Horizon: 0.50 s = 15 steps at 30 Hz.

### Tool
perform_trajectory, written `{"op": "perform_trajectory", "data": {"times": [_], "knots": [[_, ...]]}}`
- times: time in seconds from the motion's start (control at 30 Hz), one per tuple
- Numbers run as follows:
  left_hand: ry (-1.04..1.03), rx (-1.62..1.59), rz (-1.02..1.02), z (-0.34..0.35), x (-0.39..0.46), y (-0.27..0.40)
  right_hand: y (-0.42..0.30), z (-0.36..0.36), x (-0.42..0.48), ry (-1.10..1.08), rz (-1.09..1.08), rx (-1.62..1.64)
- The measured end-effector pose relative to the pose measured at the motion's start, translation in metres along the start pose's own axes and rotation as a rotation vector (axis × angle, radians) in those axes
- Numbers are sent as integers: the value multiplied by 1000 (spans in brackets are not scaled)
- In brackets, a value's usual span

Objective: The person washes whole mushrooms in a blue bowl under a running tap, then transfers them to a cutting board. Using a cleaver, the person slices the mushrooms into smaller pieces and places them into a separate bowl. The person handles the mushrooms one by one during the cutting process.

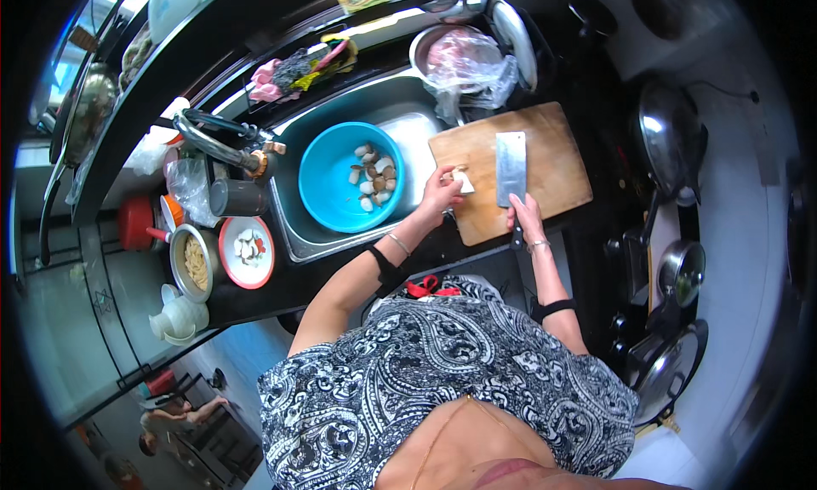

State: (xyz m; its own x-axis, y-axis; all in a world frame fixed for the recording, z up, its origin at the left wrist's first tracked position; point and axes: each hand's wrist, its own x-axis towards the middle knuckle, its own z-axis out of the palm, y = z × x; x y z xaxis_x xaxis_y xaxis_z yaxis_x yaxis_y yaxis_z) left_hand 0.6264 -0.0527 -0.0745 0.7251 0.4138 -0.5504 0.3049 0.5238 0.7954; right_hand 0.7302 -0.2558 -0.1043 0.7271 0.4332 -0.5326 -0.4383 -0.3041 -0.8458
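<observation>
My left hand (439,191) pinches a pale mushroom (464,182) over the left part of a wooden cutting board (554,151). In my right hand (526,217) is the black handle of a cleaver (510,161). Its broad steel blade lies over the board, to the right of the mushroom and apart from it. Left of the board, a blue plastic basin (319,193) sits in the steel sink (418,129). Several brown-and-white mushrooms (376,177) are gathered on the right side of the basin.
A faucet (214,142) reaches toward the sink's left side. White pieces (247,246) lie in a red-rimmed dish (233,276), beside a metal pot (179,260) of pale strips. Behind the board stands a bowl (418,52) with plastic-wrapped meat (456,52). Pans (660,139) line the right.
</observation>
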Motion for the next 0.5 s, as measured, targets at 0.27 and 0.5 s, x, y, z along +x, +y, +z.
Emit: {"op": "perform_trajectory", "data": {"times": [0.27,0.5], "knots": [[256,800,265,36,16,-35,-33,24,-25,172,-441,-841],[299,647,577,19,24,-46,-54,39,-67,138,-529,-1014]]}}
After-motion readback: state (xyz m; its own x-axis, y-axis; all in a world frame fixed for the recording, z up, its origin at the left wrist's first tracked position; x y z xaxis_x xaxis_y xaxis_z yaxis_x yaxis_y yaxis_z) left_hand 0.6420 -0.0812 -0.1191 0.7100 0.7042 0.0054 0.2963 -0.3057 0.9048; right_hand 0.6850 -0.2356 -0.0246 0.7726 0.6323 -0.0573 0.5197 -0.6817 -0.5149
